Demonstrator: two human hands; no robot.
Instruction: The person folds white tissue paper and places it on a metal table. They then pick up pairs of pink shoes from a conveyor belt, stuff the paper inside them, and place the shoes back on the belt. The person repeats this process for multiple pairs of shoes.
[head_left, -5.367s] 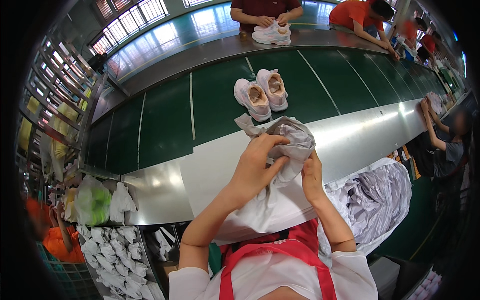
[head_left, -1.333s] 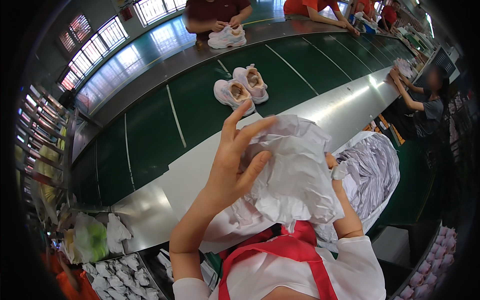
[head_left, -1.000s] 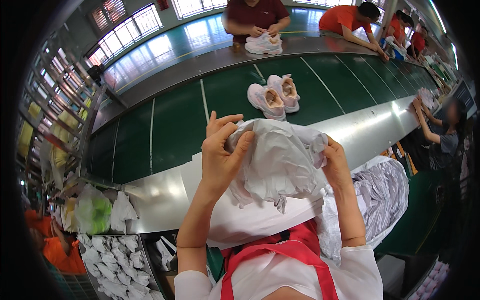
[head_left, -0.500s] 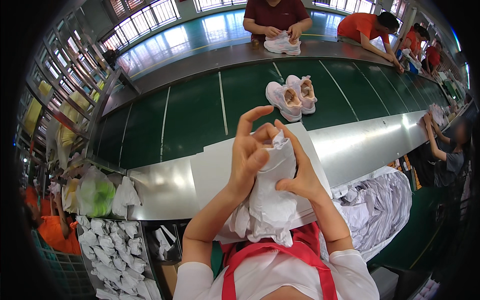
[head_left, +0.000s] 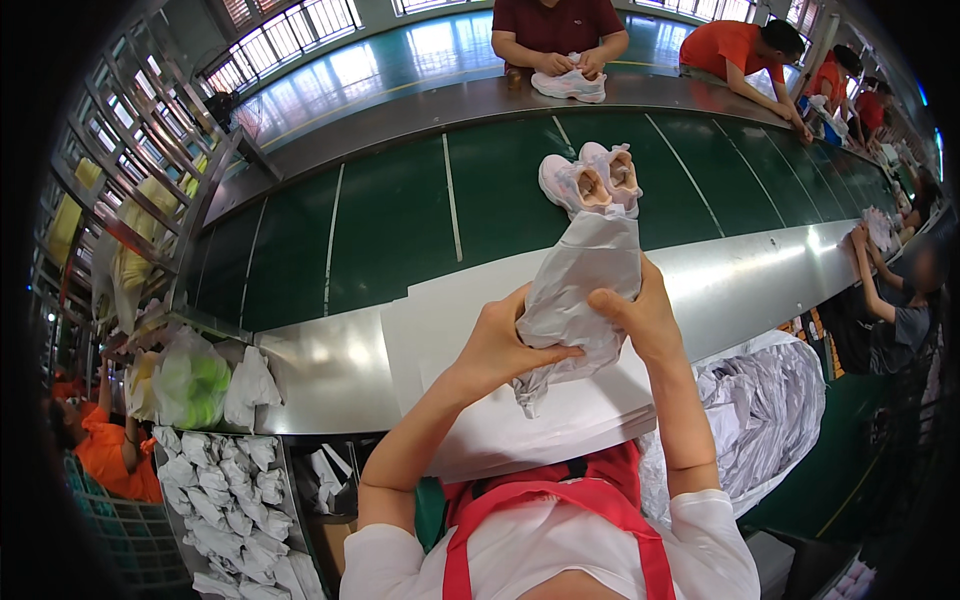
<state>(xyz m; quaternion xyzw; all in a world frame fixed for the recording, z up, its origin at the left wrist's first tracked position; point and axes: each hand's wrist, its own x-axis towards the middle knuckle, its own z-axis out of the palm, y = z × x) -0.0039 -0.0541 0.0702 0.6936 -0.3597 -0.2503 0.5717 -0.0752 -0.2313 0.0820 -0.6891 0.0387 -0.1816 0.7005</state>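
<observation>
A crumpled wad of white tissue paper (head_left: 588, 275) is between my two hands, over a stack of white sheets (head_left: 540, 440). My left hand (head_left: 503, 343) grips its lower left side, thumb laid across the front. On the right side, my right hand (head_left: 645, 312) is closed around it with the thumb pressed on top. The wad's wide far end reaches the heels of a pair of pale pink-white sneakers (head_left: 592, 178) and overlaps them in view; whether it touches them I cannot tell. The sneakers stand on the green conveyor belt (head_left: 395, 215).
A metal bin of shaped paper wads (head_left: 228, 505) stands at lower left, beside plastic bags (head_left: 190, 385). At right hangs a white sack of loose paper (head_left: 755, 400). Across the belt a person in dark red (head_left: 555, 35) handles a white shoe (head_left: 570, 87). Other people work along the line.
The paper wad has moved away from my body and now reaches the sneakers. My left hand has left its top end and taken its lower left side. The sneakers have shifted slightly away.
</observation>
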